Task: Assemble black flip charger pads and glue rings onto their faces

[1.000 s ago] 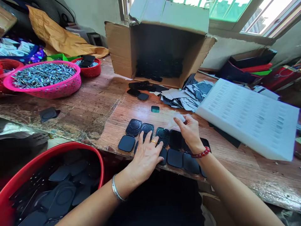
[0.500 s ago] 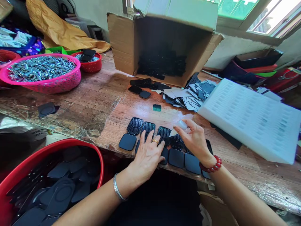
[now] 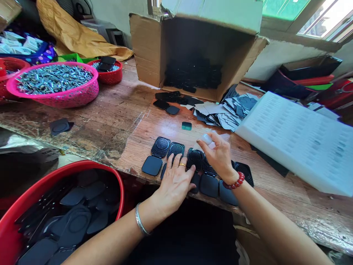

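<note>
A row of black hinged cases (image 3: 152,165) lies opened out along the table's near edge, their ridged round insides facing up. My left hand (image 3: 175,181) rests on the cases left of the middle, fingers stretched and slightly spread, covering parts of them. My right hand (image 3: 220,156) grips a small translucent squeeze bottle (image 3: 206,138), its pale nozzle tilted down to the left over a case (image 3: 194,159) in the middle. That hand and wrist hide some cases on the right. Beyond the row sits a small dark green rectangular piece (image 3: 186,126).
A cardboard box (image 3: 146,51) holding black parts stands at the back, beside a heap of grey cut sheets (image 3: 220,114). To the right lies a white foam block (image 3: 298,143). Pink basket (image 3: 82,94) of metal pieces, back left; red tub (image 3: 120,184) of black cases, below the table edge.
My right hand has moved left and slightly up with the squeeze bottle, uncovering cases at the right end. My left hand stays on the cases. The whole view has shifted slightly.
</note>
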### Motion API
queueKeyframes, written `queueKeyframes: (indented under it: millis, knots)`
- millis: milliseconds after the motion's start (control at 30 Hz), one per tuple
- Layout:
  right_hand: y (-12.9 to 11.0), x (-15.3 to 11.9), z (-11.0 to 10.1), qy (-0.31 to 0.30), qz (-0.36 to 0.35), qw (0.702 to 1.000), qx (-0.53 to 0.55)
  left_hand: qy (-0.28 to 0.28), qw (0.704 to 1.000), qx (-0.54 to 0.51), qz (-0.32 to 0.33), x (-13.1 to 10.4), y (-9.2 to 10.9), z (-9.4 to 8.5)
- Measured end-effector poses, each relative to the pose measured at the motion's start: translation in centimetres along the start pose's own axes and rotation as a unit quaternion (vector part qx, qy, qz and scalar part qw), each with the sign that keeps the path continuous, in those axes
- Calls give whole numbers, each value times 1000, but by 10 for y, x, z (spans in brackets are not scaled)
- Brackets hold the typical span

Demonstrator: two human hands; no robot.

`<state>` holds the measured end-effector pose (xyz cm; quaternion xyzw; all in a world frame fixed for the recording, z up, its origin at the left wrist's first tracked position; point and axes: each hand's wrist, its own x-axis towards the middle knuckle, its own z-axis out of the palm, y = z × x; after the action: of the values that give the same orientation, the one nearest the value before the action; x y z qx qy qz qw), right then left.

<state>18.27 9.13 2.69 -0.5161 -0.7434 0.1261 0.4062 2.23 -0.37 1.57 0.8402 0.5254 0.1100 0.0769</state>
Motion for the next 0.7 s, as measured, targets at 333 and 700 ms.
queueKeyframes:
  millis: [333, 700]
  knots:
    - [21, -15, -30, 20, 141, 989, 29, -32, 999, -17, -13, 2, 2, -5]
    - [8, 2, 1, 37, 244, 931, 270, -3, 997, 7, -81, -18, -29, -17]
